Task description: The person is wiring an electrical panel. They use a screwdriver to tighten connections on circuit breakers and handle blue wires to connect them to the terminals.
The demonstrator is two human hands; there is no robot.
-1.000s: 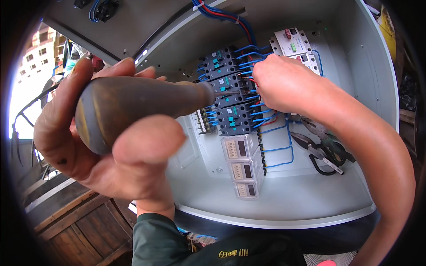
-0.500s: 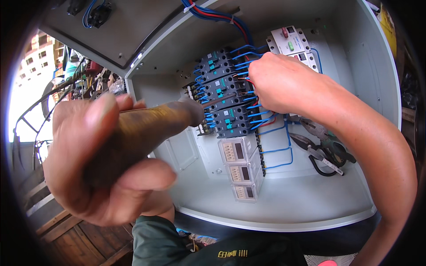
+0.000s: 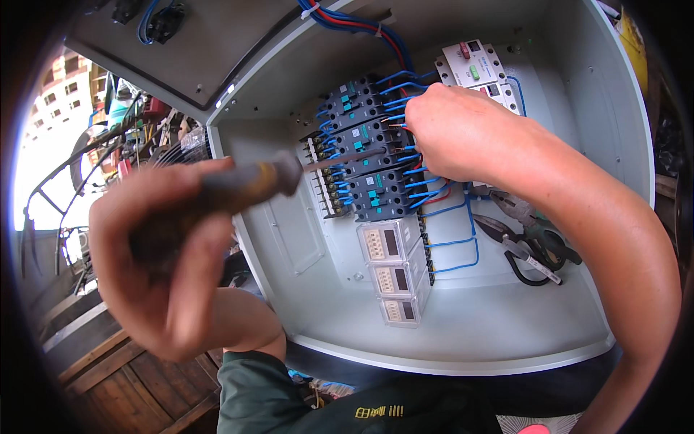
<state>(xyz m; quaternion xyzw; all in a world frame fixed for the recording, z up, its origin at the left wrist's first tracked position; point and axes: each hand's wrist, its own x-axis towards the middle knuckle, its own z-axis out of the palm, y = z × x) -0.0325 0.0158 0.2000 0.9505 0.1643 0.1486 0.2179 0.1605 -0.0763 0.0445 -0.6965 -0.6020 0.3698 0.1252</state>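
Note:
My left hand [image 3: 166,267], blurred, is closed round the dark, yellow-banded handle of a screwdriver [image 3: 249,184]. Its thin shaft reaches right, with the tip at the right-hand terminals of the middle black contactor [image 3: 354,145]. Further contactors sit directly above [image 3: 347,101] and below it [image 3: 376,197]. My right hand [image 3: 459,134] is closed beside these terminals, over blue and red wires; its fingertips and anything in them are hidden. Bare copper ends [image 3: 394,123] show between the contactor and the right hand. Blue wires [image 3: 426,184] run out of the lower contactor.
A grey metal enclosure [image 3: 463,358] surrounds the parts, its door [image 3: 195,43] swung out at upper left. White breakers [image 3: 470,61] stand beyond my right hand. Clear-covered timers [image 3: 390,278] line up below the contactors. Pliers [image 3: 546,242] and a marker pen [image 3: 535,267] lie at right.
My left hand has rolled round the screwdriver handle, and the handle has shifted left and slightly up. The screwdriver tip remains at the middle contactor. My right hand has hardly moved.

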